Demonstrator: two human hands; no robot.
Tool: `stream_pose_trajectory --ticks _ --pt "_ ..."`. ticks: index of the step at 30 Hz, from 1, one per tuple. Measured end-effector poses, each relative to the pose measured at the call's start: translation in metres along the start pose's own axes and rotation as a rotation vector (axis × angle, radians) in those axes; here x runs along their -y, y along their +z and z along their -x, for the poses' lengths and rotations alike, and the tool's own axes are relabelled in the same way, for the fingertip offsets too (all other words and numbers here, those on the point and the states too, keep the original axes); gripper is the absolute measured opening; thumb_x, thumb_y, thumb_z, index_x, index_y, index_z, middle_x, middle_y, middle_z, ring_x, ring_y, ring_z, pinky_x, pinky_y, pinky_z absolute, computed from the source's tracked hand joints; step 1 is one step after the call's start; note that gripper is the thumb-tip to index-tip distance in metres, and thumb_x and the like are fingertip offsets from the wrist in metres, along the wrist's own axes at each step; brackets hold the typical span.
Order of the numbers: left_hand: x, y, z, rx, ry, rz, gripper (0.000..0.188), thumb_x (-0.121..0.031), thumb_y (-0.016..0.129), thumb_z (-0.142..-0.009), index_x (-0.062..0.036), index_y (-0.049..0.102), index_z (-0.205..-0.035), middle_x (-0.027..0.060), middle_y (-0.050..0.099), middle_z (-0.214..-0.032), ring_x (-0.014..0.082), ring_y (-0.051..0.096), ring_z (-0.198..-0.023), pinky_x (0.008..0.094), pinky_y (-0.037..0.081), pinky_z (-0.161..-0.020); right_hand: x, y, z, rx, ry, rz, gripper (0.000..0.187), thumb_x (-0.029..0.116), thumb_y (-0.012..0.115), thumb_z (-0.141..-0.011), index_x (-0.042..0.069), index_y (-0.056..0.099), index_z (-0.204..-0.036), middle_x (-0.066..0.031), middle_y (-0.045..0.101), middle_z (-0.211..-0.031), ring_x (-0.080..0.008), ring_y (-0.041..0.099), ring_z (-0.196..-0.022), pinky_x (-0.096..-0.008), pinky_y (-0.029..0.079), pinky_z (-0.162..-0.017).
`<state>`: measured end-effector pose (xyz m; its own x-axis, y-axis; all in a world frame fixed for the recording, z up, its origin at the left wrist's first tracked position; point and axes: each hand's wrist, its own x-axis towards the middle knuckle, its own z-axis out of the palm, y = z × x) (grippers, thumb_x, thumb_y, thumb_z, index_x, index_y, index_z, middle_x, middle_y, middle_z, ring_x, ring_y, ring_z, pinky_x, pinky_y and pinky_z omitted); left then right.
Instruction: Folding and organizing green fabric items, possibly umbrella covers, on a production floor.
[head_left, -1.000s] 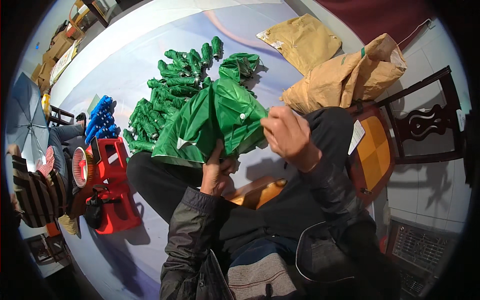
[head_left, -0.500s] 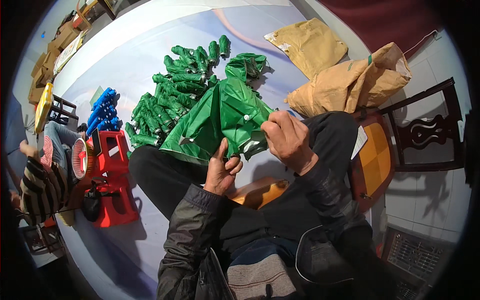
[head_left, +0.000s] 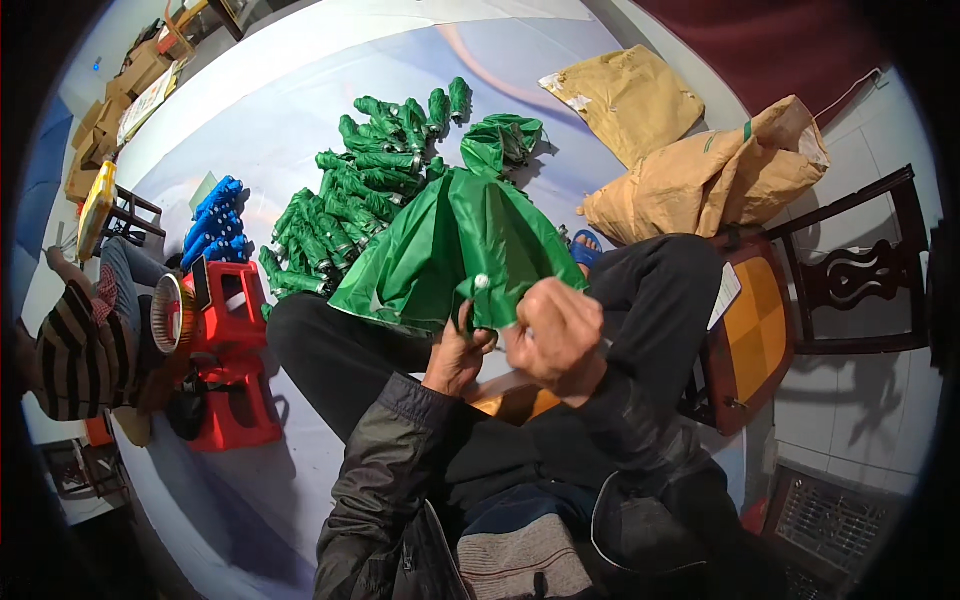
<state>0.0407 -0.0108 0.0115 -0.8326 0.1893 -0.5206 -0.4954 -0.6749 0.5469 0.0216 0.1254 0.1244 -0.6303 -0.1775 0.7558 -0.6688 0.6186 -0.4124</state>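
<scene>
A person sits cross-legged on a pale mat [head_left: 250, 130], with a green umbrella [head_left: 500, 240] spread across the shins, its cloth slack and its hem toward the body, about midway between the mat's left and right edges. The left hand [head_left: 455, 362] pinches that hem between thumb and fingers, just below a small white button [head_left: 481, 282] on the cloth. The right hand [head_left: 555, 335] is beside it at the hem, fingers curled in (it is blurred, so I cannot tell whether they grip anything). Beyond the umbrella, toward the mat's far edge, lies a pile of folded green umbrellas [head_left: 365, 185], and next to it a crumpled green cloth [head_left: 490, 150]. Two paper sacks, one tan [head_left: 715, 165] and one yellowish [head_left: 630, 95], lie by the mat's right edge. A blue slipper [head_left: 588, 243] shows between the umbrella and the right knee. Toward the left edge stand red stools [head_left: 240, 405], with a blue dotted bundle [head_left: 216, 225] just past them and a round basket [head_left: 170, 315] beside them. Another person in a striped top [head_left: 85, 350] is at that edge. A wooden chair [head_left: 755, 330] stands to the right.
</scene>
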Motion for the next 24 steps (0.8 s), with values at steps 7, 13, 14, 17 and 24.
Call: stream_pose_trajectory --ticks 7,13,14,17,24 --pt "-0.005 -0.006 0.001 0.033 -0.086 0.222 0.014 -0.019 0.050 -0.101 -0.0126 0.056 -0.111 -0.0043 0.051 -0.081 0.0070 0.035 -0.059 0.0222 0.027 -0.053 0.034 0.002 0.013 -0.065 0.209 -0.032 0.013 0.005 0.070 -0.085 0.001 0.059 -0.084 -0.0120 0.063 -0.077 -0.0286 0.064 -0.064 -0.0349 0.050 -0.055" --pt "-0.005 -0.011 -0.005 -0.137 -0.163 0.265 0.038 -0.019 0.045 -0.102 -0.0219 0.046 -0.140 -0.0078 0.052 -0.087 0.0049 0.033 -0.060 0.0196 0.027 -0.055 0.033 0.022 0.041 0.120 0.291 -0.242 0.025 0.006 0.063 -0.091 -0.006 0.062 -0.112 -0.0176 0.068 -0.089 -0.0314 0.068 -0.079 -0.0349 0.054 -0.067" --pt "-0.002 -0.015 -0.008 -0.086 -0.122 0.229 0.039 -0.020 0.045 -0.102 -0.0230 0.045 -0.142 -0.0075 0.052 -0.086 0.0051 0.032 -0.060 0.0199 0.027 -0.055 0.028 0.026 0.046 0.157 0.398 -0.310 0.024 0.006 0.063 -0.090 -0.004 0.063 -0.112 -0.0176 0.068 -0.089 -0.0310 0.068 -0.077 -0.0345 0.054 -0.066" --pt "-0.002 -0.007 -0.002 -0.048 -0.100 0.141 0.039 -0.023 0.042 -0.104 -0.0254 0.043 -0.143 -0.0054 0.049 -0.082 0.0063 0.031 -0.059 0.0221 0.027 -0.056 0.017 0.031 0.041 0.213 0.854 -0.590 0.022 0.007 0.061 -0.089 0.002 0.064 -0.110 -0.0148 0.067 -0.093 -0.0284 0.066 -0.081 -0.0354 0.052 -0.073" --pt "0.035 -0.053 -0.023 0.192 -0.014 0.045 0.029 -0.037 0.045 -0.104 -0.0135 0.054 -0.119 -0.0038 0.047 -0.079 0.0109 0.041 -0.063 0.0296 0.040 -0.062 -0.035 0.071 0.059 0.231 0.403 -0.287 0.025 0.014 0.062 -0.089 0.006 0.063 -0.112 -0.0107 0.062 -0.110 -0.0288 0.058 -0.105 -0.0446 0.042 -0.094"
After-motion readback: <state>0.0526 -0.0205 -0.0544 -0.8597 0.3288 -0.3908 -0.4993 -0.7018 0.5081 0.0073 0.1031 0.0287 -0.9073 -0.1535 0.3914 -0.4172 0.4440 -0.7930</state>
